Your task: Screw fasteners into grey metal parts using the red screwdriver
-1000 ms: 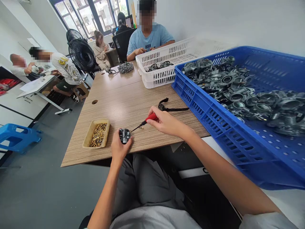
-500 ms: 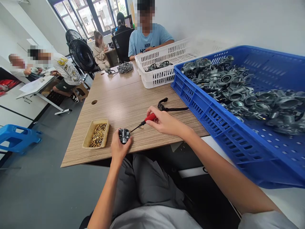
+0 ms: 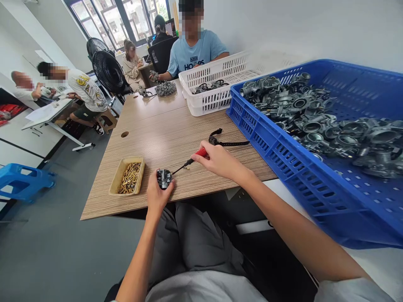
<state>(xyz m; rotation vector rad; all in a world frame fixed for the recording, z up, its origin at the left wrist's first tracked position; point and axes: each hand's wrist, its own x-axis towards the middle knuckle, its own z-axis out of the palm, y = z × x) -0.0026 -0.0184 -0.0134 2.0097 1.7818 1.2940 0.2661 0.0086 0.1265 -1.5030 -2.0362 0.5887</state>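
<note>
Gripping a small dark metal part at the near edge of the wooden tabletop, the person's left hand closes around it from below. The right hand, at the part's 2 o'clock, is wrapped around a red-handled screwdriver. Its dark shaft slants down toward the part's right side, though it cannot be told whether the tip touches. A tiny brass piece lies just beside the shaft. At the part's 9 o'clock sits a shallow tan tray of brass fittings, and a black strap lies at 1 o'clock, beyond the right hand. A blue crate heaped with grey metal castings fills the 3 o'clock side, and a white basket sits just behind it. At 12 o'clock, a co-worker in a light-blue T-shirt printed "HHH HOOPS" sits at the far end, near a pile of metal parts. A black fan stands at 11 o'clock.
</note>
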